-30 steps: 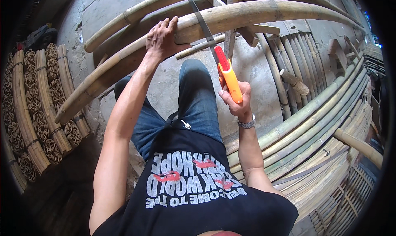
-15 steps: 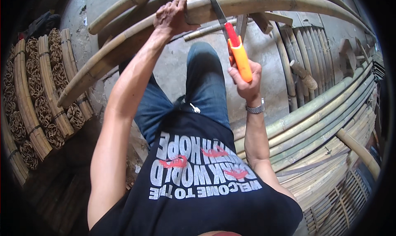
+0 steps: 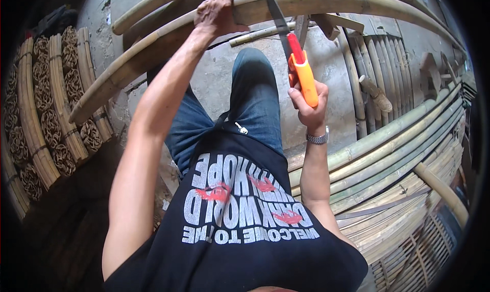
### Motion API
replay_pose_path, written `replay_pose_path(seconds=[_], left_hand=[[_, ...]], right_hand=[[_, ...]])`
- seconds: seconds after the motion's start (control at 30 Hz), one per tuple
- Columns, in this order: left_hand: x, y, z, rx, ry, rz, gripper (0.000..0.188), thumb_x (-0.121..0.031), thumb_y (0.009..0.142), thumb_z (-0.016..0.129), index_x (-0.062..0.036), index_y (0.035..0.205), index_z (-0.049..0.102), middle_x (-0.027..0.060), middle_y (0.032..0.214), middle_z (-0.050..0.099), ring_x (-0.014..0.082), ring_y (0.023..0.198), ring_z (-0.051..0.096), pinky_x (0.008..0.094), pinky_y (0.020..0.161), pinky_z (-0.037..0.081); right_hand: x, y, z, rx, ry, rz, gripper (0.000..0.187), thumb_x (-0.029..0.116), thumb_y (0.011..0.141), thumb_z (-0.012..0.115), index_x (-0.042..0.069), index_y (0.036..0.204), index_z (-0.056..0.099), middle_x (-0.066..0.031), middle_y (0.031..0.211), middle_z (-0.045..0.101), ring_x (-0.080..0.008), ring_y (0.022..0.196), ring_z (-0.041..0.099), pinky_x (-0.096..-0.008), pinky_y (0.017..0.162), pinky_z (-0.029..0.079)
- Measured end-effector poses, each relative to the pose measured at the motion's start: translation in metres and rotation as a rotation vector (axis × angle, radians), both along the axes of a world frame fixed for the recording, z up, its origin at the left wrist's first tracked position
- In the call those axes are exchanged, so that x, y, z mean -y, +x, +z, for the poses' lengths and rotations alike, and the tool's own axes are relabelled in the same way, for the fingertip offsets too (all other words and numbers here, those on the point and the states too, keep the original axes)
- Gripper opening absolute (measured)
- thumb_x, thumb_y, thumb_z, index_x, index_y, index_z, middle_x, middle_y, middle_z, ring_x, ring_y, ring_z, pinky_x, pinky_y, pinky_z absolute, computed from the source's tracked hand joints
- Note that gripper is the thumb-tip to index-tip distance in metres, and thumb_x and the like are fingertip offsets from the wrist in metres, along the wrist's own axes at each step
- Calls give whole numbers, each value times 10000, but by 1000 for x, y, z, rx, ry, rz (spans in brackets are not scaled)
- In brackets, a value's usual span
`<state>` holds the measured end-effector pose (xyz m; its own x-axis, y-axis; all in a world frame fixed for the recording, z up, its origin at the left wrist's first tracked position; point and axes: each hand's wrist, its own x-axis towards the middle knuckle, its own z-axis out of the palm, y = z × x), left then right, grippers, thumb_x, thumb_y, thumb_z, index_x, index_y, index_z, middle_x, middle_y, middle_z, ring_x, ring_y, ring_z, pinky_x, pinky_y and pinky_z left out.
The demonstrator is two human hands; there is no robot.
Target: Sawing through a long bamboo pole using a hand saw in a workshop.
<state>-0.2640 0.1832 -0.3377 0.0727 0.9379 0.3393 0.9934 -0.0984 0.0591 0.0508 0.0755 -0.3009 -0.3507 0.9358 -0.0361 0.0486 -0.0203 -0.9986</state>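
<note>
A long, thick bamboo pole (image 3: 316, 2) runs across the top of the view, curved by the lens. My left hand (image 3: 217, 15) is closed over it, fingers wrapped on the far side and thumb pointing right. In my right hand (image 3: 310, 102) is a hand saw (image 3: 304, 80) with an orange and red handle, gripped near the handle's lower end. Its dark blade lies across the pole, a short way right of my left hand. The blade's tip passes out of view at the top edge, and I cannot tell how deep the cut is.
More bamboo poles (image 3: 153, 7) lie beyond this one. Bundles of split bamboo (image 3: 38, 123) stand at the left. Green poles (image 3: 377, 144) and stacked strips (image 3: 388, 220) fill the right side. A short bamboo piece (image 3: 375, 94) juts out above the row of poles. Grey concrete floor lies below.
My right hand and the saw have drawn slightly back toward me and to the right. My left hand still holds the pole.
</note>
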Motion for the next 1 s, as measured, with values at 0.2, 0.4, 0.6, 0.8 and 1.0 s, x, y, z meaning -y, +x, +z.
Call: replay_pose_path(seconds=[0.2, 0.4, 0.6, 0.8, 1.0], left_hand=[[-4, 1, 29, 71, -263, 97, 858, -475, 502, 934, -30, 1161, 612, 165, 1066, 686, 346, 1040, 680, 464, 892, 563], [-4, 4, 13, 130, -161, 89, 847, -491, 527, 919, -9, 1151, 610, 187, 1132, 683, 345, 1091, 675, 442, 941, 549], [-7, 0, 12, 124, -154, 108, 873, -455, 498, 911, 3, 1176, 607, 194, 1111, 703, 357, 1046, 697, 450, 918, 574], [-9, -2, 15, 177, -234, 94, 811, -428, 490, 910, -7, 1112, 606, 176, 1055, 695, 341, 1019, 700, 438, 897, 556], [-3, 8, 20, 132, -182, 119, 774, -432, 527, 905, -11, 1106, 612, 166, 1076, 677, 331, 1025, 678, 432, 925, 537]], right_hand=[[84, 19, -10, 7, 153, -116, 92, 34, 761, 725, 8, 738, 641, -77, 561, 538, -197, 475, 547, -307, 531, 449], [26, 11, -11, 159, 228, 30, 77, 37, 804, 728, -6, 840, 675, -27, 604, 575, -124, 505, 537, -295, 522, 438], [-18, -30, -19, 56, 79, -52, 117, 58, 838, 736, -23, 901, 681, -31, 683, 632, -108, 597, 575, -277, 609, 487], [48, 3, -10, 162, 289, -41, 250, 57, 821, 728, -37, 1053, 731, -82, 732, 678, -115, 596, 607, -286, 617, 492], [31, 19, 2, 127, 57, 57, 326, -17, 821, 699, -71, 1142, 721, -57, 791, 710, -94, 625, 606, -271, 598, 485]])
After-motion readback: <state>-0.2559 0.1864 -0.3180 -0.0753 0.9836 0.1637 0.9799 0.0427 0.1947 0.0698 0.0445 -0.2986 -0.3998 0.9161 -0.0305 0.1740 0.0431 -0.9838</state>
